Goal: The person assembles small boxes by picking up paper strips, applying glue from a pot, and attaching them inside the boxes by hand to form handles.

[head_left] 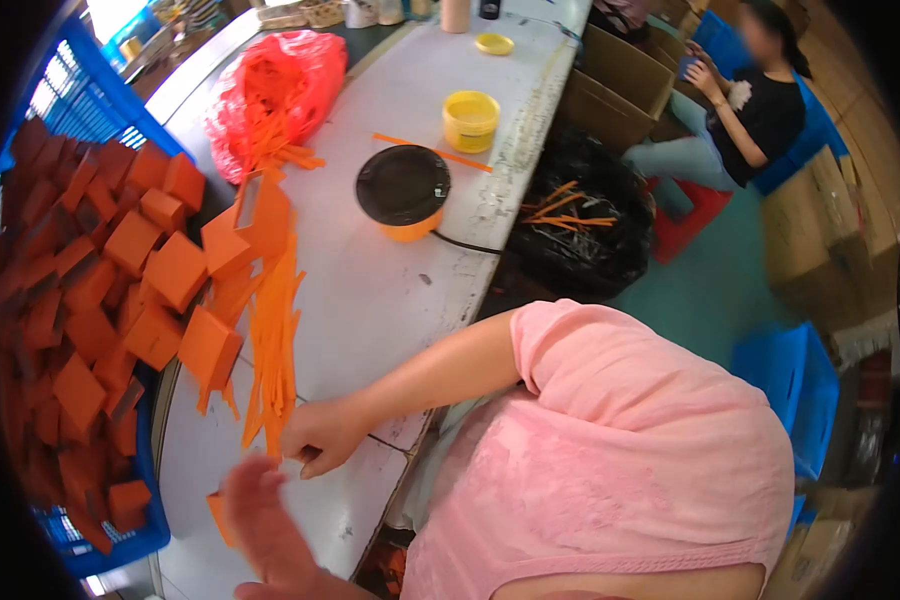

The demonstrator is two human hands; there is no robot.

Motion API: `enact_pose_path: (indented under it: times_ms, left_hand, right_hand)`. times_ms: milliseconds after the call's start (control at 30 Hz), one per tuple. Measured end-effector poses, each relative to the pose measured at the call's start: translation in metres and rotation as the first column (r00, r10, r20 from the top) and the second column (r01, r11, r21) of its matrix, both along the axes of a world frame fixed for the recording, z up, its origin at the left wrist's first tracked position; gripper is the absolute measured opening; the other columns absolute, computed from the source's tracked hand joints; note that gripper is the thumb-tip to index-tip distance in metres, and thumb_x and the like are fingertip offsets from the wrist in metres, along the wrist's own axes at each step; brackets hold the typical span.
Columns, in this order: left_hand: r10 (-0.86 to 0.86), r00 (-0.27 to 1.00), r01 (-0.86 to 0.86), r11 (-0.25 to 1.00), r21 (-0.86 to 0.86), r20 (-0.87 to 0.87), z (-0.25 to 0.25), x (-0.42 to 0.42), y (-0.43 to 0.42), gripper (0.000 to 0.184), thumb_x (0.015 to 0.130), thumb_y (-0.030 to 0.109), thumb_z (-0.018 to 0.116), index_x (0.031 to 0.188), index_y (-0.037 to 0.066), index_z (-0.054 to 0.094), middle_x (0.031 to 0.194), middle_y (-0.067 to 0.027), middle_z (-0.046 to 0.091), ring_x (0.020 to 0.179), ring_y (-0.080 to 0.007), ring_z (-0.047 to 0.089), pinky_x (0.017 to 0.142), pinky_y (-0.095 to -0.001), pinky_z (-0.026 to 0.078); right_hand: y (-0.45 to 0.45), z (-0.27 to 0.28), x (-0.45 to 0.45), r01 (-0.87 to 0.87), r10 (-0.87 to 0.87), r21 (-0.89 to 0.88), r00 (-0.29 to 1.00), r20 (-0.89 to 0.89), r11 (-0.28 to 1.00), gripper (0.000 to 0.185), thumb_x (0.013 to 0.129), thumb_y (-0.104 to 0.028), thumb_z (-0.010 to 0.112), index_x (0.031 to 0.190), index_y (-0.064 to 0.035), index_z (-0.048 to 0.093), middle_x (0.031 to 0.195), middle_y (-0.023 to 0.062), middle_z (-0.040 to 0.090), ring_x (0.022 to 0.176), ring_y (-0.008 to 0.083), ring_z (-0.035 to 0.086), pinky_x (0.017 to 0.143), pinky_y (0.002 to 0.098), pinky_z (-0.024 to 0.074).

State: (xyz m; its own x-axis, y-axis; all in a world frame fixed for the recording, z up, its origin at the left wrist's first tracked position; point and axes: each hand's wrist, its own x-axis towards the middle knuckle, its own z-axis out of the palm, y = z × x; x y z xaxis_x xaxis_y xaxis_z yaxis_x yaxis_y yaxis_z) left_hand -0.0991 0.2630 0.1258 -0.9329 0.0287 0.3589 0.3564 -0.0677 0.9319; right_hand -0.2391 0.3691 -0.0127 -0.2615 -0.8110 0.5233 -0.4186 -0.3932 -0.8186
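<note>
Reaching over a white table (pixel 350 330), a person in a pink shirt (pixel 620 440) works with both bare hands at one end of a loose bundle of orange strips (pixel 273 345). The work looks well under way: beyond the strips, a blue crate (pixel 148 540) is heaped with orange boxes (pixel 135 238). Some material seems left, since the bundle lies loose on the table, and a red bag (pixel 315 75) past the far end of the strips holds more. One hollow box (pixel 262 212) stands at that far end, its open side showing.

The right arm stretches across the table from the shoulder, wrist low, so that the right hand (pixel 322 436) sits at the near end of the strips, on the wearer's side. Its fingers curl inward toward the thumb; whether they pinch a strip cannot be told. The left hand (pixel 265 515), blurred, is raised just off the same end of the strips, to their left. Its fingers are fairly straight and loosely spread, with nothing visibly held. Beside it, partly hidden, is a small orange piece (pixel 218 517), its shape unclear.

To the right of the strips, on the wearer's side, stands a round black-topped pot (pixel 403 187) with a cord; beyond it, farther from the strips, is a yellow tub (pixel 470 125).
</note>
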Motion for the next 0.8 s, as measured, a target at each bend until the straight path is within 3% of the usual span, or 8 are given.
enact_pose_path:
  times_ms: [33, 100, 200, 333, 500, 700, 767, 800]
  left_hand:
    - [-0.158, 0.987, 0.159, 0.976, 0.148, -0.019, 0.023, -0.010, 0.041, 0.102, 0.090, 0.080, 0.033, 0.140, -0.008, 0.041, 0.128, -0.0226, 0.058, 0.117, -0.0327, 0.056, 0.102, -0.0411, 0.041]
    - [-0.283, 0.959, 0.251, 0.815, 0.522, -0.019, 0.064, -0.011, 0.108, 0.087, 0.089, 0.070, 0.045, 0.129, -0.006, 0.052, 0.114, -0.0230, 0.062, 0.106, -0.0290, 0.061, 0.093, -0.0361, 0.047]
    - [-0.336, 0.937, 0.224, 0.351, 0.909, -0.101, 0.108, -0.017, 0.178, 0.069, 0.088, 0.059, 0.058, 0.116, -0.004, 0.064, 0.100, -0.0220, 0.067, 0.096, -0.0252, 0.065, 0.085, -0.0312, 0.054]
    - [-0.667, 0.692, 0.377, 0.008, 0.926, -0.276, 0.107, -0.020, 0.175, 0.062, 0.087, 0.056, 0.060, 0.107, -0.003, 0.065, 0.094, -0.0169, 0.067, 0.097, -0.0250, 0.063, 0.086, -0.0319, 0.051]
    - [-0.826, 0.439, 0.367, -0.193, 0.910, -0.353, 0.108, -0.023, 0.174, 0.053, 0.087, 0.051, 0.063, 0.096, -0.001, 0.066, 0.088, -0.0105, 0.068, 0.100, -0.0246, 0.061, 0.088, -0.0327, 0.049]
    - [-0.923, 0.361, -0.172, -0.207, 0.963, -0.134, 0.132, -0.009, 0.159, 0.045, 0.086, 0.045, 0.067, 0.083, 0.000, 0.068, 0.080, -0.0028, 0.068, 0.102, -0.0242, 0.059, 0.090, -0.0338, 0.046]
    - [-0.945, -0.033, 0.261, -0.322, 0.910, -0.325, 0.111, -0.033, 0.163, 0.051, 0.079, 0.048, 0.076, 0.084, -0.001, 0.070, 0.090, -0.0041, 0.070, 0.113, -0.0271, 0.053, 0.096, -0.0351, 0.040]
    - [-0.916, 0.002, 0.346, -0.377, 0.859, -0.402, 0.103, -0.038, 0.173, 0.065, 0.071, 0.055, 0.080, 0.092, -0.006, 0.069, 0.099, -0.0080, 0.068, 0.110, -0.0264, 0.053, 0.097, -0.0345, 0.040]
  right_hand:
    - [-0.002, 0.000, -0.001, 0.021, -0.023, -0.040, 0.999, -0.037, 0.999, 0.030, 0.079, -0.015, 0.074, 0.066, -0.0034, 0.049, 0.063, 0.0098, 0.051, 0.059, 0.0269, 0.050, 0.056, 0.0400, 0.0401]
    - [0.006, 0.009, -0.002, -0.004, 0.004, 0.007, 1.000, -0.016, 1.000, 0.031, 0.081, -0.014, 0.074, 0.067, -0.0027, 0.048, 0.064, 0.0105, 0.049, 0.058, 0.0278, 0.049, 0.055, 0.0398, 0.0392]
    - [0.008, 0.008, -0.002, -0.037, 0.037, 0.014, 0.998, -0.044, 0.999, 0.033, 0.083, -0.015, 0.074, 0.069, -0.0029, 0.047, 0.065, 0.0101, 0.048, 0.057, 0.0264, 0.048, 0.055, 0.0390, 0.0389]
    - [0.016, 0.020, -0.002, 0.007, -0.012, 0.111, 0.999, 0.044, 0.994, 0.034, 0.082, -0.018, 0.075, 0.068, -0.0014, 0.049, 0.063, 0.0099, 0.051, 0.057, 0.0236, 0.049, 0.055, 0.0378, 0.0404]
    - [0.017, 0.024, -0.003, 0.030, -0.031, 0.151, 0.999, 0.007, 0.988, 0.034, 0.083, -0.017, 0.074, 0.068, -0.0007, 0.048, 0.064, 0.0092, 0.049, 0.058, 0.0223, 0.047, 0.055, 0.0370, 0.0402]
    - [0.016, 0.024, -0.003, -0.012, 0.007, 0.103, 0.999, 0.047, 0.995, 0.033, 0.082, -0.014, 0.073, 0.068, -0.0004, 0.047, 0.065, 0.0092, 0.048, 0.058, 0.0216, 0.046, 0.055, 0.0369, 0.0389]
    - [0.016, 0.023, -0.002, -0.019, 0.013, 0.111, 0.998, 0.058, 0.994, 0.033, 0.082, -0.013, 0.074, 0.068, -0.0004, 0.047, 0.064, 0.0092, 0.047, 0.058, 0.0216, 0.045, 0.055, 0.0369, 0.0387]
    - [0.016, 0.022, -0.002, -0.018, 0.012, 0.117, 0.999, 0.051, 0.993, 0.033, 0.082, -0.013, 0.074, 0.068, -0.0004, 0.047, 0.064, 0.0092, 0.047, 0.058, 0.0216, 0.045, 0.055, 0.0369, 0.0387]
